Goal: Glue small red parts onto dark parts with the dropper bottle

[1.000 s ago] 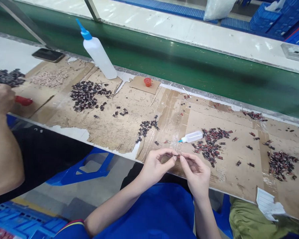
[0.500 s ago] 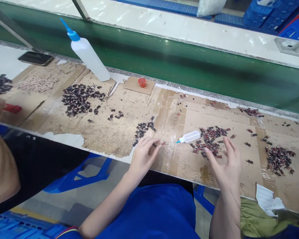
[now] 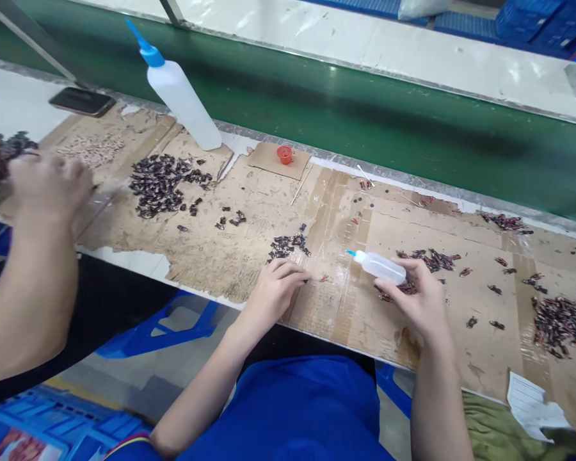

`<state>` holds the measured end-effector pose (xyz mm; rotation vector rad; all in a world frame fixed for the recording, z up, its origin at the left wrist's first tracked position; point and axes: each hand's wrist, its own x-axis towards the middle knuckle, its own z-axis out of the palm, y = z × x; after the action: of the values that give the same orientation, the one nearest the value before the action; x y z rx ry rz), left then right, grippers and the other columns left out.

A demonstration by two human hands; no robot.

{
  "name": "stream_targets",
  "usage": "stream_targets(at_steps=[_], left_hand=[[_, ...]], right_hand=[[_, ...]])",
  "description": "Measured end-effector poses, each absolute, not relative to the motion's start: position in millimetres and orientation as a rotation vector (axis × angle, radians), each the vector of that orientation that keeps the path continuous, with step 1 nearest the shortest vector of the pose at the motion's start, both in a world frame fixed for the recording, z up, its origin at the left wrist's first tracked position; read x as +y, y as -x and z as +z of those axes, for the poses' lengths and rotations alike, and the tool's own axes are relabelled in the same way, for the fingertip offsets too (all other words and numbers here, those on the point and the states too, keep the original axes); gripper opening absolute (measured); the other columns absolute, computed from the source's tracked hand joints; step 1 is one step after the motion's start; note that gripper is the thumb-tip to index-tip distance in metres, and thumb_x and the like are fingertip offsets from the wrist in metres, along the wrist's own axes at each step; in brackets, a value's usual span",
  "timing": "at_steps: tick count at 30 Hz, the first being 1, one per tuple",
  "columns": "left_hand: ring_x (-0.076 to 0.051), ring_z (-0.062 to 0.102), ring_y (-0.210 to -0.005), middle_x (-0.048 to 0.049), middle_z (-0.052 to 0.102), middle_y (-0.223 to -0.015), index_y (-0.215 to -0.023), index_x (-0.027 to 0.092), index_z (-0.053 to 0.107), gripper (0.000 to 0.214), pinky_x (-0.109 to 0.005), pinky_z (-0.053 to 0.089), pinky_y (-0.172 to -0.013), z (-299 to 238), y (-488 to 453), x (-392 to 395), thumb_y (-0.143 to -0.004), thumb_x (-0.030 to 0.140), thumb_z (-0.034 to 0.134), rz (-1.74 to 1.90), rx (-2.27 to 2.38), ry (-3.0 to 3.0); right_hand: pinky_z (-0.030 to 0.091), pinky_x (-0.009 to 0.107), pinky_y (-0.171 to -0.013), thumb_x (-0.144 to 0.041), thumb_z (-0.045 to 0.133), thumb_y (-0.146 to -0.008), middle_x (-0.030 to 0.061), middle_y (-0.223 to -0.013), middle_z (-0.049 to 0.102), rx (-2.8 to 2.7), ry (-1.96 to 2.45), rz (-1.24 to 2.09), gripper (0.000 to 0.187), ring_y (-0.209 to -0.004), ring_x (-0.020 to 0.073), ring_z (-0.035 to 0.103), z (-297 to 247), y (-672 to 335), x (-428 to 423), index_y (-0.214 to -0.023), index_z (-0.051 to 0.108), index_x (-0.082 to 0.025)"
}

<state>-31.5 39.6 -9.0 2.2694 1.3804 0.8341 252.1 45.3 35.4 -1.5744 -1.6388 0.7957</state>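
Observation:
My right hand [image 3: 422,296] grips a small clear squeeze bottle [image 3: 383,267] between thumb and fingers. The bottle's blue nozzle points left and it is tilted slightly over the cardboard. My left hand [image 3: 276,289] rests at the front of the table, thumb and fingertips pinched on a small dark part [image 3: 306,279], mostly hidden by the fingers. Just right of those fingertips lies a small red piece [image 3: 323,278]. Behind my left hand is a small pile of black parts [image 3: 288,244]. Black-and-red parts [image 3: 434,259] lie behind and under the bottle and my right hand.
At left, a co-worker's hand [image 3: 48,182] reaches over the table near a larger heap of black parts [image 3: 156,186]. A tall white bottle [image 3: 185,105] and a red cap [image 3: 285,154] stand at the back. Another black-and-red heap [image 3: 561,325] lies at right.
My right hand has closed on the small bottle and lifted it a little, its nozzle now higher. My left hand stays pinched. The co-worker's arm has moved into view further right.

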Motion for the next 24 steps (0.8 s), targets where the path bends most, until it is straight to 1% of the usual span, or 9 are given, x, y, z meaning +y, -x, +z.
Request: stream_targets(at_steps=[2,4,5,8,11,14,18,21,24], left_hand=[[-0.022,0.060,-0.087,-0.0047,0.072,-0.087,-0.092,0.022,0.072,0.021,-0.037,0.051,-0.077,-8,30,40,-0.090,0.012,0.054,0.851,1.387,-2.274],[-0.021,0.060,-0.083,-0.0048,0.072,-0.084,-0.092,0.022,0.073,0.022,-0.035,0.052,-0.073,-5,27,40,-0.090,0.012,0.054,0.883,1.393,-2.234],[-0.020,0.061,-0.082,-0.0047,0.072,-0.085,-0.094,0.022,0.073,0.021,-0.035,0.053,-0.072,-4,25,39,-0.090,0.013,0.055,0.900,1.387,-2.189],[-0.018,0.065,-0.079,-0.0035,0.074,-0.085,-0.095,0.023,0.073,0.016,-0.031,0.054,-0.072,0,18,34,-0.086,0.015,0.062,0.930,1.328,-1.963],[-0.018,0.067,-0.077,-0.0021,0.074,-0.080,-0.090,0.022,0.074,0.013,-0.030,0.055,-0.072,0,12,27,-0.079,0.014,0.071,0.921,1.291,-1.786],[-0.019,0.066,-0.081,-0.0014,0.073,-0.077,-0.088,0.022,0.074,0.015,-0.031,0.056,-0.074,0,9,21,-0.075,0.015,0.075,0.887,1.310,-1.738],[-0.021,0.065,-0.092,-0.0027,0.074,-0.081,-0.088,0.023,0.074,0.012,-0.034,0.056,-0.080,2,10,14,-0.076,0.020,0.076,0.872,1.317,-1.726],[-0.022,0.063,-0.096,-0.0035,0.075,-0.088,-0.091,0.023,0.074,0.012,-0.038,0.055,-0.086,3,12,11,-0.079,0.024,0.074,0.911,1.336,-1.799],[-0.023,0.063,-0.098,-0.0045,0.074,-0.094,-0.093,0.023,0.073,0.012,-0.041,0.054,-0.088,0,11,9,-0.082,0.025,0.071,0.974,1.329,-1.916]], right_hand=[[0.051,0.032,-0.061,-0.046,0.078,-0.067,0.0041,-0.086,0.068,-1.330,1.459,0.945,0.036,-0.072,0.0201,0.064,35,-244,34,-0.090,0.062,-0.023],[0.044,0.026,-0.048,-0.049,0.077,-0.064,0.0013,-0.076,0.063,-1.000,1.293,1.049,0.036,-0.061,0.0162,0.058,33,-236,24,-0.085,0.062,-0.023],[0.041,0.025,-0.045,-0.051,0.075,-0.063,0.0003,-0.073,0.060,-0.842,1.213,1.089,0.036,-0.058,0.0148,0.055,32,-231,20,-0.082,0.063,-0.023],[0.035,0.023,-0.041,-0.056,0.070,-0.062,-0.0018,-0.062,0.049,-0.542,1.069,1.246,0.037,-0.053,0.0127,0.047,30,-220,14,-0.078,0.065,-0.023],[0.032,0.023,-0.040,-0.056,0.069,-0.062,-0.0034,-0.053,0.041,-0.488,1.043,1.417,0.039,-0.048,0.0107,0.039,30,-211,11,-0.073,0.068,-0.019],[0.035,0.023,-0.041,-0.051,0.074,-0.059,-0.0022,-0.057,0.048,-0.431,1.071,1.431,0.034,-0.050,0.0099,0.042,29,-206,8,-0.072,0.068,-0.020],[0.036,0.020,-0.040,-0.039,0.080,-0.055,-0.0023,-0.070,0.061,-0.317,1.108,1.359,0.029,-0.051,0.0083,0.048,25,-204,5,-0.075,0.068,-0.022],[0.035,0.019,-0.039,-0.034,0.079,-0.056,-0.0013,-0.074,0.067,-0.331,1.117,1.308,0.024,-0.051,0.0080,0.050,22,-202,5,-0.073,0.069,-0.021],[0.036,0.020,-0.040,-0.034,0.077,-0.058,0.0011,-0.071,0.070,-0.370,1.176,1.261,0.020,-0.052,0.0105,0.055,20,-198,7,-0.071,0.070,-0.020]])
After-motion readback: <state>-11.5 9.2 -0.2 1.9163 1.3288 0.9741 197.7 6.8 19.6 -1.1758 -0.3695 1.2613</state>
